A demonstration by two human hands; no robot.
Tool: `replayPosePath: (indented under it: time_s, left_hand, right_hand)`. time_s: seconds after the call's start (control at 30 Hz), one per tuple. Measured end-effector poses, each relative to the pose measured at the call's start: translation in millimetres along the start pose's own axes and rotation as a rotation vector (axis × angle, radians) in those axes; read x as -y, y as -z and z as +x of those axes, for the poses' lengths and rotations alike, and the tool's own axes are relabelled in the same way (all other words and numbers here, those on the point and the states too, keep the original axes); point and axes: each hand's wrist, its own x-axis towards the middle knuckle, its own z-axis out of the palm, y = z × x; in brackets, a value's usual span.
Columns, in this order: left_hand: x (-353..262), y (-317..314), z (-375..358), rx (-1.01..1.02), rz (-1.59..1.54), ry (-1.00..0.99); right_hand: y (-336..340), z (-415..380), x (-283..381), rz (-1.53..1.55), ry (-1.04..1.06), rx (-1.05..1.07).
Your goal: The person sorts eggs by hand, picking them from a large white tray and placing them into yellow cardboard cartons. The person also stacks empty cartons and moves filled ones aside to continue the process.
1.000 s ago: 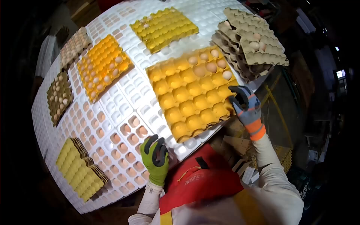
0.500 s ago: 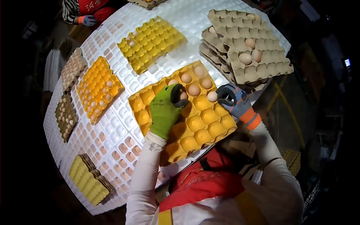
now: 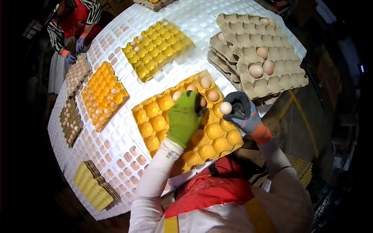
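Note:
My left hand, in a green glove with dark fingertips, reaches over an orange egg tray. Its fingers curl around a brown egg, partly hidden by the glove. My right hand, in a grey-blue and orange glove, is at the tray's right edge, with a pale egg at its fingertips. Several brown eggs sit in the tray's far cells, among them one egg between my hands. The nearer cells hold no eggs. What lies beneath my left palm is hidden.
Stacked grey cardboard trays with a few eggs stand at right. A yellow tray and another orange tray lie farther off on the white dimpled surface. Folded-looking yellow trays are at lower left. A co-worker bends at upper left.
My left hand has shifted right to the brown egg. My right hand has closed on the pale egg and moved it slightly right. The co-worker has leaned in, both gloves near a far tray.

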Motion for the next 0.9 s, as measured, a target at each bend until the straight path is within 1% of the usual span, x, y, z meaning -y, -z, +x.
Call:
replayPosePath:
  time_s: [0.03, 0.1, 0.13, 0.17, 0.2, 0.23, 0.27, 0.3, 0.33, 0.37, 0.43, 0.47, 0.5, 0.57, 0.7, 0.73, 0.83, 0.87, 0.9]
  left_hand:
    - [-1.5, 13.8, -3.0, -0.007, -0.273, 0.151]
    - [7.7, 39.2, -10.6, 0.064, -0.907, 0.481]
    - [21.0, 51.2, -16.0, 0.021, -1.09, 0.535]
    - [27.6, 60.5, -19.5, -0.026, -1.273, 0.592]
    - [22.4, 62.5, -20.5, -0.154, -1.416, 0.526]
    - [40.7, 65.8, -20.1, -0.129, -1.182, 0.507]
    - [57.7, 60.8, -17.0, -0.114, -0.903, 0.388]
    - [69.8, 58.3, -12.4, -0.088, -0.624, 0.27]
    - [47.5, 65.4, -3.9, -0.091, -0.267, 0.214]
    - [37.6, 68.3, 3.2, -0.017, 0.058, 0.16]
    - [23.3, 57.9, 19.0, 0.161, 0.373, 0.165]
    - [22.8, 48.8, 21.2, 0.144, 0.43, 0.127]
    - [23.2, 40.5, 22.8, 0.12, 0.489, 0.108]
    - [16.0, 37.2, 30.3, 0.145, 0.527, 0.166]
    - [19.6, 44.5, 34.0, 0.141, 0.446, 0.221]
    - [24.4, 45.1, 31.8, 0.131, 0.41, 0.216]
    - [26.1, 49.1, 27.8, 0.125, 0.352, 0.233]
    - [26.4, 50.5, 28.4, 0.124, 0.343, 0.245]
    - [27.3, 49.3, 27.4, 0.098, 0.342, 0.236]
  right_hand:
    - [-1.4, 0.8, 2.9, 0.191, -0.054, 0.0]
    - [-6.0, 3.2, 12.2, 0.577, -0.151, -0.009]
    - [-5.9, 4.6, 13.1, 0.641, -0.17, 0.013]
    - [-5.8, 6.7, 15.8, 0.478, -0.128, 0.019]
    - [-6.1, 10.8, 20.3, 0.318, -0.087, 0.031]
    - [-6.4, 14.5, 23.1, 0.17, -0.091, 0.052]
    - [-6.8, 18.1, 25.9, 0.022, -0.093, 0.075]
    - [-14.0, 20.2, 8.0, 0.07, -0.045, 0.029]
    - [-19.9, 25.4, 20.2, -0.382, 0.042, 0.029]
    - [-25.3, 31.7, 33.3, -0.836, 0.131, 0.025]
    - [-33.7, 42.4, 8.8, -1.293, 0.047, 0.058]
    - [-36.6, 48.3, 2.7, -1.522, 0.003, 0.073]
    - [-35.1, 51.5, 4.2, -1.457, 0.049, 0.072]
    - [-28.0, 52.6, 14.6, -1.324, 0.135, 0.082]
    - [-14.6, 44.0, 14.8, -0.789, 0.358, -0.081]
    - [-12.6, 43.6, 15.0, -0.736, 0.406, -0.072]
    - [-15.9, 36.6, 26.7, 0.392, -0.236, 0.002]
    - [-20.2, 41.2, 42.0, 0.542, -0.273, 0.024]
    - [-23.6, 46.4, 41.7, 0.515, -0.217, 0.032]
